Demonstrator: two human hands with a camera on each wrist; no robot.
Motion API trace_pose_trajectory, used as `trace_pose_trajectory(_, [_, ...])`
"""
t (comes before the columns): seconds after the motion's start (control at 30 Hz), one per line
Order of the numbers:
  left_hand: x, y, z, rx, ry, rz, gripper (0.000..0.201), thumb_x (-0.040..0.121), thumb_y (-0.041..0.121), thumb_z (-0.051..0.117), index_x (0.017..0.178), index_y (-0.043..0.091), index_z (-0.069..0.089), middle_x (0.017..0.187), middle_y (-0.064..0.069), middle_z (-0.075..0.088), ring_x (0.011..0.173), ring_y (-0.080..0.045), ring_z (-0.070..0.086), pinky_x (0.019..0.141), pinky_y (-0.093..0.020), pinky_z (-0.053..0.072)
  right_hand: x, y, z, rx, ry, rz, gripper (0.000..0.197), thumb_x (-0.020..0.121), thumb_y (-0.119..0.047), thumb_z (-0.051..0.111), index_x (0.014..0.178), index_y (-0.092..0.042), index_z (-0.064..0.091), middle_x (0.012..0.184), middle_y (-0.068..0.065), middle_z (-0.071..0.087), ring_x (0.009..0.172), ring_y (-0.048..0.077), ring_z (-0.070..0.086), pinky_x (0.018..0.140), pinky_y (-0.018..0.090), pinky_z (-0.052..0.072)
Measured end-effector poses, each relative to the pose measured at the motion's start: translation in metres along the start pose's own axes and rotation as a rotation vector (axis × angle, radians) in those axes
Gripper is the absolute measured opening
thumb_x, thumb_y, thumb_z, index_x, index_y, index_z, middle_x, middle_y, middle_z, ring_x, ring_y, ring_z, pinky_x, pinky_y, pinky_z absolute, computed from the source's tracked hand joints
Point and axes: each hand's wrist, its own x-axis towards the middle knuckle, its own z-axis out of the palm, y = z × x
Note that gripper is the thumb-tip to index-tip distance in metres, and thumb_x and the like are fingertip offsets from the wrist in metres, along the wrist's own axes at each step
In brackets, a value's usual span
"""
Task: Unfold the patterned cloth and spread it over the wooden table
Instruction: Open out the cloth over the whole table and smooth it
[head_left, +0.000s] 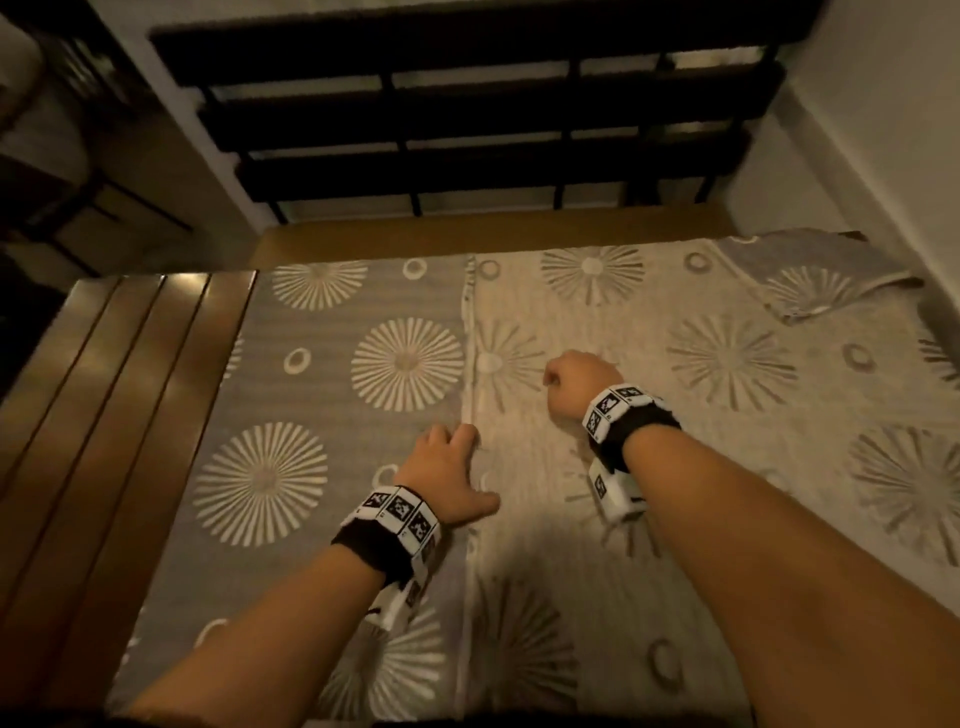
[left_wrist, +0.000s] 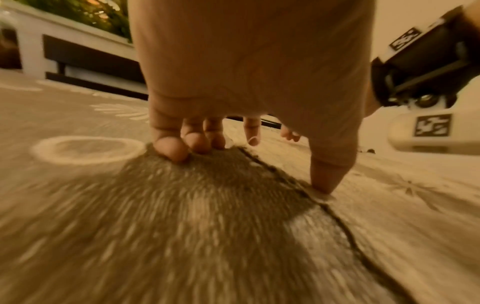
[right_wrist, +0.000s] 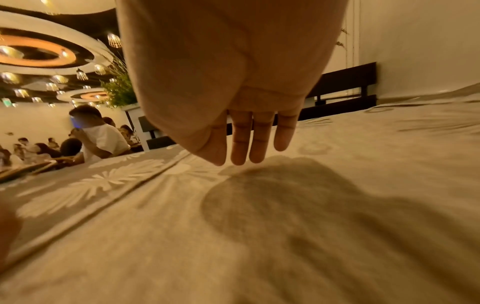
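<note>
Grey-and-cream woven cloth with sunburst and ring motifs (head_left: 675, 415) lies across most of the brown slatted wooden table (head_left: 130, 389); a strip of bare slats shows at the left. The pale upper layer ends at a hemmed edge (head_left: 470, 364) running down the middle. Far right corner is turned back.

Left hand (head_left: 447, 478): fingers spread, tips pressing the cloth at that hem, gripping nothing. Right hand (head_left: 582, 379): fingers straight and together, just over the pale layer, empty.

Risk, as I judge it: dragging the top layer without pinning the lower one could shift both, bunching the cloth or sliding it off the right side.
</note>
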Motion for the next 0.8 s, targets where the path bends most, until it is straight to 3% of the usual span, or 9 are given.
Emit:
trace_pose_trajectory(0.07, [-0.007,-0.010,0.000,0.063,-0.077,0.071,0.070,0.057,0.046,0.072,0.117,0.027,0.041,0.112,-0.007,0.041,0.107,-0.028,0.041,0.083,-0.039,0.046,0.017,-0.024,0.006,0.111,0.022,-0.012,0.022,0.086,-0.015,0.051,0.100,-0.011,0.068,0.104,0.014,0.067,0.094,0.033,0.063,0.084,0.040,0.053])
trace_pose_trajectory(0.13, [-0.007,-0.019,-0.001,0.125,-0.116,0.164,0.057,0.062,0.026,0.072,0.113,0.025,0.046,0.114,-0.008,0.040,0.105,-0.028,0.041,0.077,-0.034,0.042,0.033,-0.047,0.013,0.225,0.021,0.006,0.027,0.089,-0.018,0.053,0.111,-0.009,0.065,0.114,0.016,0.066,0.102,0.034,0.061,0.089,0.039,0.050])
trace_pose_trajectory(0.3, [0.004,-0.053,-0.008,-0.193,-0.162,0.210,0.032,0.071,-0.009,0.058,0.093,0.012,0.067,0.105,0.002,0.039,0.098,-0.021,0.049,0.081,-0.021,0.036,0.070,-0.090,0.030,0.213,-0.006,0.056,0.069,0.086,-0.043,0.062,0.144,-0.014,0.037,0.137,0.017,0.048,0.115,0.037,0.055,0.092,0.040,0.047])
trace_pose_trajectory(0.37, [0.002,-0.066,-0.008,-0.289,-0.147,0.198,0.028,0.077,-0.009,0.055,0.093,0.010,0.069,0.103,0.004,0.041,0.094,-0.015,0.047,0.082,-0.020,0.036,0.077,-0.100,0.036,0.139,-0.039,0.062,0.084,0.081,-0.049,0.068,0.149,-0.022,0.027,0.147,0.019,0.033,0.121,0.041,0.051,0.099,0.044,0.046])
trace_pose_trajectory(0.47, [-0.003,-0.070,-0.007,-0.322,-0.060,0.192,0.027,0.082,-0.005,0.051,0.092,0.013,0.069,0.102,0.004,0.047,0.098,-0.017,0.051,0.087,-0.025,0.042,0.082,-0.110,0.040,0.105,-0.097,0.012,0.082,0.081,-0.034,0.071,0.149,-0.023,0.027,0.155,0.019,0.019,0.119,0.038,0.055,0.100,0.041,0.048])
trace_pose_trajectory(0.53, [-0.008,-0.067,-0.011,-0.313,-0.043,0.145,0.027,0.084,0.000,0.052,0.098,0.018,0.066,0.104,0.005,0.045,0.104,-0.020,0.052,0.088,-0.026,0.042,0.086,-0.113,0.039,0.142,-0.092,-0.017,0.067,0.081,-0.020,0.069,0.141,-0.014,0.041,0.147,0.018,0.039,0.114,0.035,0.058,0.097,0.039,0.050])
trace_pose_trajectory(0.6, [-0.020,-0.065,-0.015,-0.232,-0.126,0.107,0.034,0.081,0.018,0.062,0.112,0.028,0.056,0.109,0.006,0.042,0.107,-0.020,0.049,0.091,-0.032,0.045,0.087,-0.115,0.034,0.192,-0.097,-0.024,0.056,0.082,-0.009,0.066,0.136,-0.008,0.049,0.136,0.016,0.053,0.118,0.033,0.057,0.096,0.036,0.047])
trace_pose_trajectory(0.7, [-0.042,-0.069,-0.015,0.025,-0.340,0.119,0.077,0.067,0.035,0.076,0.132,0.036,0.034,0.125,-0.003,0.037,0.112,-0.025,0.045,0.090,-0.046,0.051,0.089,-0.118,0.022,0.211,-0.132,0.022,0.049,0.086,-0.011,0.063,0.134,-0.009,0.051,0.131,0.014,0.057,0.114,0.034,0.058,0.089,0.035,0.048])
trace_pose_trajectory(0.8, [-0.061,-0.077,-0.022,0.073,-0.424,0.086,0.072,0.072,0.030,0.075,0.133,0.034,0.037,0.130,-0.007,0.037,0.108,-0.032,0.054,0.088,-0.043,0.052,0.096,-0.131,0.013,0.174,-0.133,0.032,0.040,0.086,-0.014,0.061,0.125,-0.008,0.056,0.123,0.016,0.061,0.105,0.035,0.061,0.084,0.036,0.051])
